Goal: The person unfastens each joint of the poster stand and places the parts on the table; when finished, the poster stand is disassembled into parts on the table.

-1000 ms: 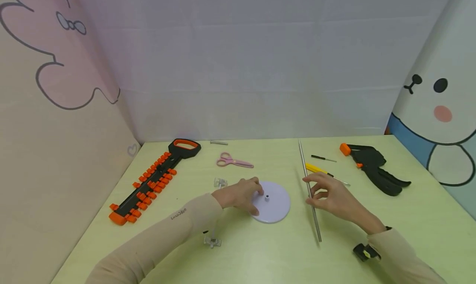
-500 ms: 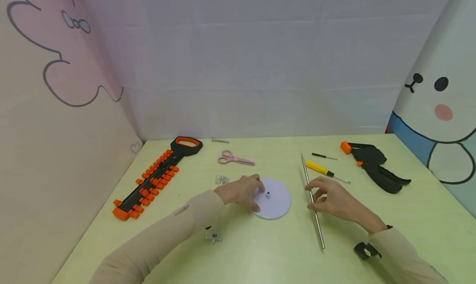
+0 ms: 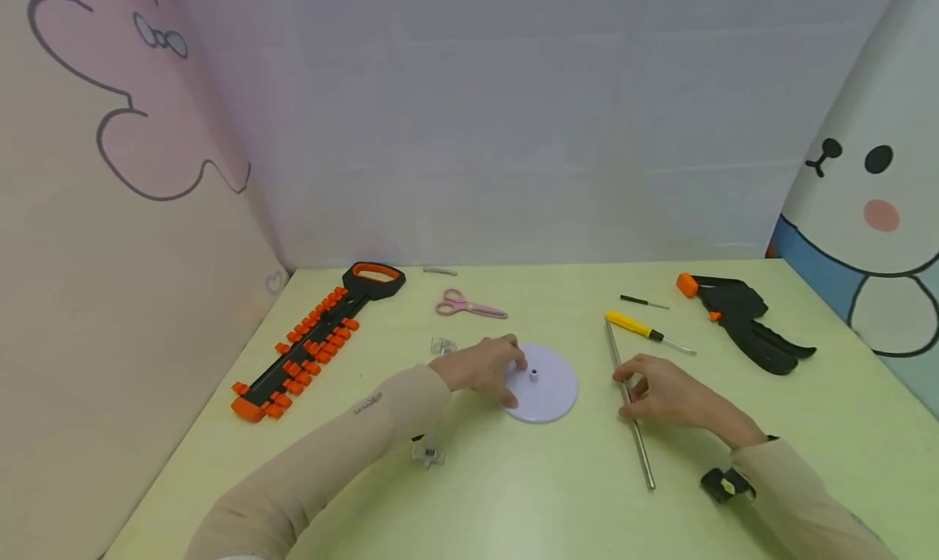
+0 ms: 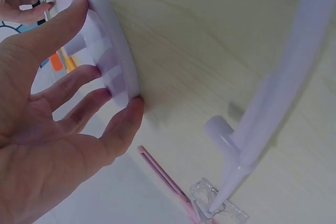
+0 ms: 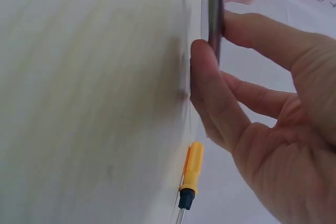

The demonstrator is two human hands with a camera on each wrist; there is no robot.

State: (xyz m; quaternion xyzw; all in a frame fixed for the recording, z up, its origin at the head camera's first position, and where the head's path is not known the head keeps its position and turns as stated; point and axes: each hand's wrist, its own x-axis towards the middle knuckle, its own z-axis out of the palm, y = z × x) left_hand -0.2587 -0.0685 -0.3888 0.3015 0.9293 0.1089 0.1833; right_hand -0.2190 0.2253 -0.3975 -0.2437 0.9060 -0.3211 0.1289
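Note:
A round white disc (image 3: pixel 552 397) with a small raised socket (image 3: pixel 533 374) at its centre lies on the table in the head view. My left hand (image 3: pixel 486 368) holds its left edge, and the left wrist view shows my fingertips (image 4: pixel 135 106) along the rim (image 4: pixel 119 51). To the right, my right hand (image 3: pixel 663 393) pinches a thin metal rod (image 3: pixel 641 450) between thumb and fingers, about mid-length. The rod slants, its far end overlapping the yellow screwdriver's handle. Under my left forearm is a white curved bar (image 4: pixel 273 98) with clear plastic clips (image 3: pixel 428 456), its middle hidden in the head view.
Pink scissors (image 3: pixel 473 308) and a bolt-like metal piece (image 3: pixel 440 271) lie at the back. A black rack with orange clips (image 3: pixel 315 344) is on the left. Right of the rod are a yellow screwdriver (image 3: pixel 631 324), a small black screwdriver (image 3: pixel 645 302) and a black clamp (image 3: pixel 744 324).
My right hand has brought the rod's far end down and nearer, from beyond the yellow screwdriver to its handle tip. My left hand stays on the disc. The head view has shifted slightly.

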